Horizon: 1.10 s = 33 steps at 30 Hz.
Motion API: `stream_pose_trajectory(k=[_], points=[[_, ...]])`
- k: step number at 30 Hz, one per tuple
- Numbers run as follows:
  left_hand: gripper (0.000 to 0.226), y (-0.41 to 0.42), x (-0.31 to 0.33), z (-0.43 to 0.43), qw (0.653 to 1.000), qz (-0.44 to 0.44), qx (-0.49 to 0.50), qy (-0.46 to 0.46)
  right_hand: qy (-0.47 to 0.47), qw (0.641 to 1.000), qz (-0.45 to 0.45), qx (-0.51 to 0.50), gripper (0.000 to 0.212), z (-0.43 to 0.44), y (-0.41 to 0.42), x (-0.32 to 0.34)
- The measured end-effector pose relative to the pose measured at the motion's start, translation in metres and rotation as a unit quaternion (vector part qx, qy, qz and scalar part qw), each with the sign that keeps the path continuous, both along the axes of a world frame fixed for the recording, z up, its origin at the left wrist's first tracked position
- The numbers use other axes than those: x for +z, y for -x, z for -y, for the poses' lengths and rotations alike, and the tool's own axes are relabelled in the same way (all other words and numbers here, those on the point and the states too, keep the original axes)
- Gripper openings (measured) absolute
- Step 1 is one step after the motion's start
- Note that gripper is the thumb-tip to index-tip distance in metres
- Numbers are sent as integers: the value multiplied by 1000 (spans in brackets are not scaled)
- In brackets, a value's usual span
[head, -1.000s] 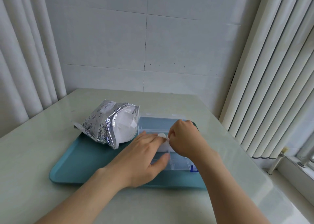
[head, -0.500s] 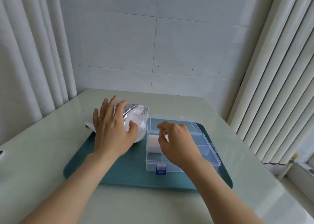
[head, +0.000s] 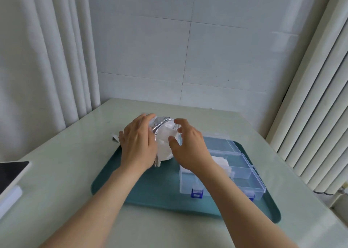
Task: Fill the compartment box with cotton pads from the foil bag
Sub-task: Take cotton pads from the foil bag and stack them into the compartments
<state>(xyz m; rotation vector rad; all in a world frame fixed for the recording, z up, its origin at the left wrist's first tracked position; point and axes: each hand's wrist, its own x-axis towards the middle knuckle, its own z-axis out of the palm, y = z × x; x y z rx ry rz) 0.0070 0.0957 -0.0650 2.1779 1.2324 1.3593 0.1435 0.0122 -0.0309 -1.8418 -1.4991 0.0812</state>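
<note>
The foil bag [head: 160, 122] is held at about ten o'clock on the teal tray [head: 150, 187], gripped round its side by the left hand [head: 138, 146], its mouth turned toward three o'clock with white cotton pads [head: 165, 140] showing inside. The right hand [head: 188, 146] is poised at that mouth with fingers spread and loosely bent, nothing yet pinched. The compartment box [head: 226, 189] is set at three o'clock on the tray, lid open, with one pad [head: 221, 162] seen in a middle compartment and the others looking bare. Several pads could be dragged out together if the packed stack is pinched too deep, and some spilled onto the tray; the light box could be nudged by the right forearm, which is carried over its nine o'clock corner. Bare tray is left at six o'clock for the passage; the counter [head: 71, 172] edge lies near at three o'clock, beside the blinds [head: 310, 116]
</note>
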Motion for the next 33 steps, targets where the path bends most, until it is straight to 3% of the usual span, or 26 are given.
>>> stream_pose_trajectory(k=[4,16,19,22,25,30,33], points=[[49,-2,-1,-2,1000,0,-1,6,42,996,53,-65,38,-12,7,-5],[37,-7,-5,-1,999,2,-9,37,63,994,51,-66,34,-17,11,-7],[48,-6,-5,-1,999,-7,-8,31,73,990,88,-78,21,-18,10,-9],[43,-6,-7,0,1000,1,-3,30,55,987,110,-106,17,-16,7,-13],[47,-5,-7,0,1000,15,0,15,10,990,71,-121,17,-11,3,-12],[46,-6,-8,-2,1000,30,7,-2,-123,977,-144,-94,4,6,-3,4],[47,-6,-9,-3,1000,27,9,-6,-135,968,-188,-99,11,7,-7,6]])
